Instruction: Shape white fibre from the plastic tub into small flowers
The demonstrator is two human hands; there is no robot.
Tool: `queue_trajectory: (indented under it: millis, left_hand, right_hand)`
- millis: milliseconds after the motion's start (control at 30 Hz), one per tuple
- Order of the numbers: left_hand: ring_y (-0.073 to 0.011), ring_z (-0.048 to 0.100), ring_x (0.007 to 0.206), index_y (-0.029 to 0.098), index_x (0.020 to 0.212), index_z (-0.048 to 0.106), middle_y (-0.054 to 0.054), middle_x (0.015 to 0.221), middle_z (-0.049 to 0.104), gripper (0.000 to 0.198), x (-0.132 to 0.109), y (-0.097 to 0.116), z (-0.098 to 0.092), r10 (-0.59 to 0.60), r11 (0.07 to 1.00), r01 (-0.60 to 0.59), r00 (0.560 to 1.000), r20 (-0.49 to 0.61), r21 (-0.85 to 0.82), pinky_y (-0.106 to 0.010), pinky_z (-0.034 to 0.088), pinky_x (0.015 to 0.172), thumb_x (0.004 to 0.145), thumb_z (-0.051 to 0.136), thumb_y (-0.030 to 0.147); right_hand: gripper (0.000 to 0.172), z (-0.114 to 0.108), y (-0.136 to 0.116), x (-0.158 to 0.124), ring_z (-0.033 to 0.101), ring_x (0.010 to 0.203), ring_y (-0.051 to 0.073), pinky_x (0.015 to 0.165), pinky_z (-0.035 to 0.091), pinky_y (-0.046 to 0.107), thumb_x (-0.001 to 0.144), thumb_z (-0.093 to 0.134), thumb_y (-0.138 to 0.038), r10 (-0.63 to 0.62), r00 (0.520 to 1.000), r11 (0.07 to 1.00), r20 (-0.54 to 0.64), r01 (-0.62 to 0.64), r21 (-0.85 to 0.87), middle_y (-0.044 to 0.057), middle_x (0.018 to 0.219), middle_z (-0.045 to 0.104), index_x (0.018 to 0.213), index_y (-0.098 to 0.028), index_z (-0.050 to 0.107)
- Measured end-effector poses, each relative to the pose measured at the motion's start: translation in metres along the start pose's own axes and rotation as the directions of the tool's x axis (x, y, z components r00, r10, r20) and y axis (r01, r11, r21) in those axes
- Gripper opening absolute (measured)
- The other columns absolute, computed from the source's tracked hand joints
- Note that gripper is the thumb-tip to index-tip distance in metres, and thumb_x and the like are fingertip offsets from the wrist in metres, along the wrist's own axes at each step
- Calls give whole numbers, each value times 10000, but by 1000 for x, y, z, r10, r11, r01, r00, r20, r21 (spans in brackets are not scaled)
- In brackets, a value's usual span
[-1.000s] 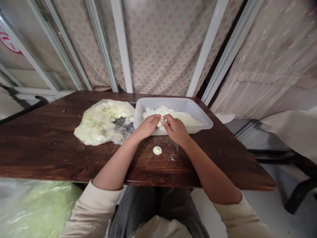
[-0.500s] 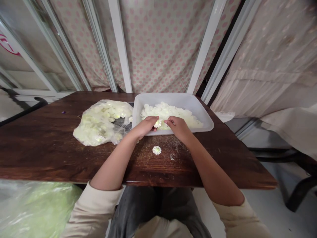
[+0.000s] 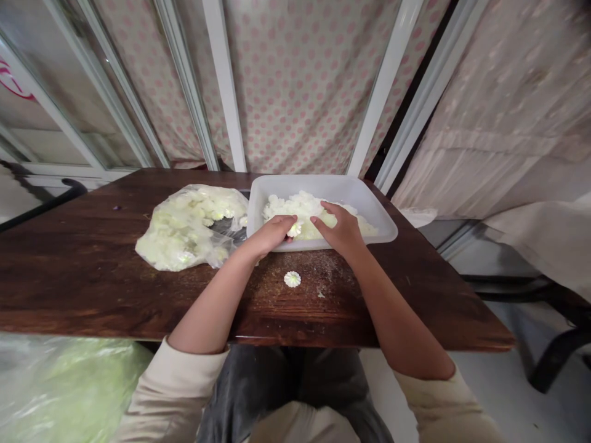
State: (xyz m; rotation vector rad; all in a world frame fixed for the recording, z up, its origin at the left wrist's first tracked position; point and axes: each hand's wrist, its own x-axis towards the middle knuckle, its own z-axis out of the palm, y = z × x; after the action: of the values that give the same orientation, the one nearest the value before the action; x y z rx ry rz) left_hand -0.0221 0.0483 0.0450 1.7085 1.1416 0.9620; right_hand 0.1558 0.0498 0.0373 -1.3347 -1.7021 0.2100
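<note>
At the near wall of the clear tub [image 3: 375, 208], the left hand [image 3: 272, 234] pinches one small white flower [image 3: 294, 229] in its fingertips. The right hand [image 3: 339, 229] lies spread, palm down, on the heap of flowers [image 3: 295, 206] inside, gripping nothing visible. A single loose flower [image 3: 292, 279] lies apart on the table [image 3: 92, 271]; the plastic bag [image 3: 189, 227] beside the tub is full.

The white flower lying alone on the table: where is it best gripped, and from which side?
Probably from straight above. The flower lies flat on the table, apart from the tub, the left hand and the right hand, so nothing blocks it. Pinch its scalloped rim at two opposite points; lying flat, it offers no taller part.
</note>
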Motion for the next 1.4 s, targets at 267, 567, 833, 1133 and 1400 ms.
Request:
queue_trajectory:
  millis: [267,567,833,1133,1400]
  left_hand:
    - [-122,482,615,151,803,539,-30,713,542,351,4,-7,0,-60,998,59,998,-15,-34,-288,418,693,778,446,488]
    - [-115,469,619,154,784,528,-37,745,546,293,0,4,1,-71,997,70,997,-29,-40,-275,419,687,787,437,433]
    - [-102,426,600,156,701,490,-9,669,489,310,-2,5,2,-9,993,13,999,40,-114,-253,392,624,793,441,448]
    - [-73,287,516,161,601,401,42,544,312,403,-6,13,3,110,993,-107,990,83,-42,-222,262,517,801,409,511]
    - [-85,303,523,169,606,380,29,548,338,470,-5,10,5,229,970,-236,968,105,54,-234,280,522,831,289,572]
  right_hand:
    - [271,-5,4,4,610,803,197,782,460,375,690,611,-251,-9,995,994,-96,19,103,56,884,666,950,-179,641]
    - [309,-6,1,0,555,628,171,626,388,298,817,482,-404,-33,999,999,-7,32,-13,28,610,595,651,-175,607]
    - [387,-3,6,1,570,832,220,747,418,364,781,519,-418,-40,995,999,-86,37,-28,91,978,619,1084,-180,555]
    - [277,-1,-18,-15,474,1033,229,882,320,392,811,523,-371,-488,869,854,78,494,-164,60,1048,566,1042,-219,539]
    - [194,5,-12,-9,538,815,177,756,364,335,861,451,-338,-419,907,906,38,420,-49,23,808,593,762,-206,553]
